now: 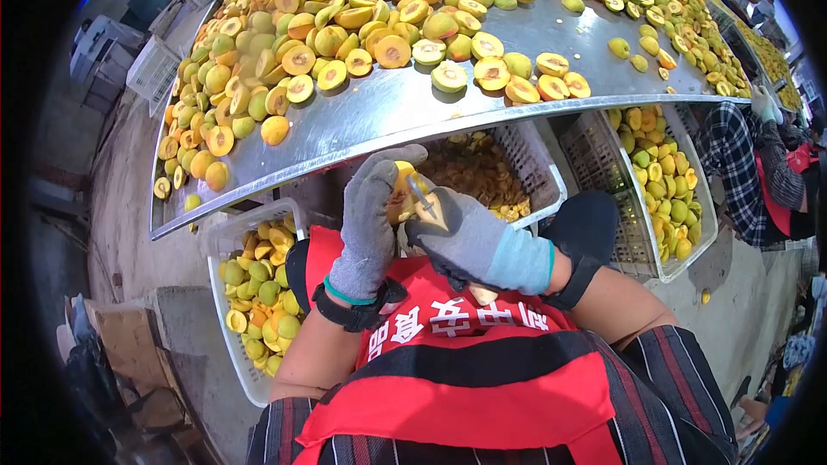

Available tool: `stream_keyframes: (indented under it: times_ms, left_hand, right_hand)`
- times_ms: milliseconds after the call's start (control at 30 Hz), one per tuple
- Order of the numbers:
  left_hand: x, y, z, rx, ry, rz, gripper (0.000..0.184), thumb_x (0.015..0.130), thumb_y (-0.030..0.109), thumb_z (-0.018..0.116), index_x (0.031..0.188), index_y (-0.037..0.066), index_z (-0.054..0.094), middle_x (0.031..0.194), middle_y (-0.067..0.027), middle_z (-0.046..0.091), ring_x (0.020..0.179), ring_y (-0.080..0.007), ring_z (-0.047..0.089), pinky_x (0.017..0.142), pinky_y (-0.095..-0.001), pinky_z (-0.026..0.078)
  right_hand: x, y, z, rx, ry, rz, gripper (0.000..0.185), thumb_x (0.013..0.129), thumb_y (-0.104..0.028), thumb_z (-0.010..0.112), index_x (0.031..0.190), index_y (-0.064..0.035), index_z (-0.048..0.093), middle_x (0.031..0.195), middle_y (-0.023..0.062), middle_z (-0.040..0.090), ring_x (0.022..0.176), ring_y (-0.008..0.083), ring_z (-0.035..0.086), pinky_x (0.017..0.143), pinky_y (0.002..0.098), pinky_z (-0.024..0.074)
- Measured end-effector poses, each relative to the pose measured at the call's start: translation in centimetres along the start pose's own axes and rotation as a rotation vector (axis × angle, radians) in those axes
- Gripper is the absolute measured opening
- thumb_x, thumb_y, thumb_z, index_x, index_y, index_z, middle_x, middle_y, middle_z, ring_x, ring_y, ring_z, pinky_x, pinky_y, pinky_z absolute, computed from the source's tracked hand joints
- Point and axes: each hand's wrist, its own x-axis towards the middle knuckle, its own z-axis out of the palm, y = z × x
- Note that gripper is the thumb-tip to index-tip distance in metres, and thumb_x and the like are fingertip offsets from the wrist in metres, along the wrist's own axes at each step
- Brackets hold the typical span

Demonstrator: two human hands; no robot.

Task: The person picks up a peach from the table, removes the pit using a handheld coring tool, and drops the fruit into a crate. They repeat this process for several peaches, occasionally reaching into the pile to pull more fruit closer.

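Note:
In the head view, my left hand (366,228), in a grey glove, is closed around a yellow peach half (401,189). My right hand (482,239), gloved in grey and blue, grips a pitting knife (431,209) with a pale wooden handle and a metal blade. The blade's tip is against the peach half, and my fingers partly hide both. The two hands meet in front of my red apron (457,400), just below the edge of a metal table (345,125) heaped with cut peaches.
A white crate of peach halves (245,383) stands at my left, another crate (668,269) at my right. Under the table edge, a crate (547,168) holds brownish scraps. A co-worker in a checked sleeve (780,155) works at the far right. Cardboard (129,344) lies at lower left.

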Motion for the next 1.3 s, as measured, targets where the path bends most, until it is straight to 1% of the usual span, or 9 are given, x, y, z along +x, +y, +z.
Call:
stream_keyframes:
  times_ms: [233, 433, 500, 633, 733, 833, 1067, 1133, 1300]
  left_hand:
    - [-0.4, 0.2, 1.6, 0.041, 0.105, 0.144, 0.03, 0.091, 0.018, 0.046, 0.113, -0.003, 0.05, 0.103, -0.0096, 0.055, 0.085, -0.0143, 0.056, 0.077, -0.0262, 0.047]
    - [0.3, -1.2, 1.0, 0.423, 0.126, 0.477, 0.026, 0.089, 0.013, 0.046, 0.11, -0.003, 0.053, 0.104, -0.0104, 0.056, 0.089, -0.013, 0.054, 0.076, -0.0253, 0.046]
    - [0.5, -0.1, 0.0, 0.425, -0.007, 0.295, 0.03, 0.09, 0.02, 0.045, 0.109, -0.002, 0.054, 0.102, -0.0098, 0.057, 0.087, -0.0127, 0.055, 0.076, -0.0255, 0.046]
    - [0.8, 1.0, 0.2, 0.277, -0.118, -0.031, 0.024, 0.088, 0.012, 0.047, 0.103, -0.002, 0.057, 0.093, -0.0078, 0.06, 0.08, -0.01, 0.055, 0.072, -0.0234, 0.045]
    - [1.0, -0.6, 0.4, 0.366, -0.049, 0.26, 0.025, 0.088, 0.014, 0.048, 0.104, -0.003, 0.056, 0.094, -0.0086, 0.06, 0.08, -0.01, 0.055, 0.072, -0.0235, 0.045]
    - [0.8, -1.1, 0.2, 0.497, -0.025, 0.46, 0.026, 0.088, 0.017, 0.049, 0.104, -0.003, 0.055, 0.095, -0.009, 0.06, 0.081, -0.0115, 0.055, 0.074, -0.025, 0.045]
    - [2.0, -1.4, -0.6, 0.552, -0.083, 0.228, 0.02, 0.088, 0.012, 0.047, 0.097, -0.003, 0.057, 0.089, -0.0084, 0.06, 0.073, -0.0111, 0.056, 0.069, -0.025, 0.047]
    - [1.4, -0.9, -0.1, 0.461, -0.041, 0.157, 0.019, 0.087, 0.01, 0.048, 0.098, -0.002, 0.057, 0.088, -0.0085, 0.06, 0.073, -0.0113, 0.056, 0.069, -0.0249, 0.047]
    - [1.0, -0.2, -0.4, 0.492, -0.099, 0.251, 0.018, 0.085, 0.007, 0.05, 0.099, -0.002, 0.058, 0.084, -0.0072, 0.061, 0.074, -0.0094, 0.056, 0.067, -0.0242, 0.047]
  right_hand:
    - [1.0, -1.3, 0.2, -0.029, -0.12, 0.34, 0.023, 0.079, -0.019, 0.054, 0.097, -0.0044, 0.054, 0.091, 0.0221, 0.049, 0.078, 0.0331, 0.056, 0.064, 0.04, 0.0483]
    - [0.7, -0.9, -0.3, 0.192, -0.031, 0.184, 0.023, 0.08, -0.02, 0.054, 0.095, -0.0037, 0.054, 0.089, 0.019, 0.052, 0.078, 0.0332, 0.055, 0.066, 0.0397, 0.0471]
    - [0.6, -0.7, -0.9, 0.178, -0.063, 0.042, 0.021, 0.081, -0.021, 0.054, 0.093, -0.0035, 0.054, 0.085, 0.0167, 0.053, 0.077, 0.0326, 0.055, 0.067, 0.0391, 0.0461]
    - [0.8, -1.1, -1.7, 0.273, -0.17, 0.257, 0.02, 0.08, -0.02, 0.055, 0.088, -0.0011, 0.054, 0.08, 0.016, 0.057, 0.076, 0.0303, 0.058, 0.066, 0.0375, 0.0464]
    - [1.5, -3.1, -3.6, 0.72, -0.34, 0.69, 0.02, 0.08, -0.019, 0.054, 0.086, 0.0003, 0.054, 0.081, 0.016, 0.057, 0.076, 0.0291, 0.058, 0.067, 0.0371, 0.0469]
    - [0.9, -1.2, -1.5, 0.307, -0.195, 0.251, 0.02, 0.078, -0.018, 0.055, 0.086, 0.0006, 0.055, 0.08, 0.0159, 0.056, 0.075, 0.029, 0.058, 0.067, 0.0368, 0.0473]
    - [0.8, 0.8, 0.6, -0.067, 0.032, 0.062, 0.018, 0.077, -0.017, 0.055, 0.084, -0.0005, 0.054, 0.073, 0.0151, 0.058, 0.067, 0.0274, 0.06, 0.059, 0.0348, 0.0483]
    - [1.8, -2.8, -2.7, 0.784, -0.263, 0.748, 0.017, 0.08, -0.018, 0.052, 0.08, -0.0009, 0.052, 0.06, 0.0107, 0.055, 0.051, 0.0223, 0.057, 0.047, 0.0321, 0.0463]
    - [1.2, -0.8, 0.1, 0.654, -0.215, 0.574, 0.016, 0.082, -0.018, 0.05, 0.082, -0.002, 0.051, 0.054, 0.008, 0.053, 0.042, 0.018, 0.054, 0.04, 0.0292, 0.0435]
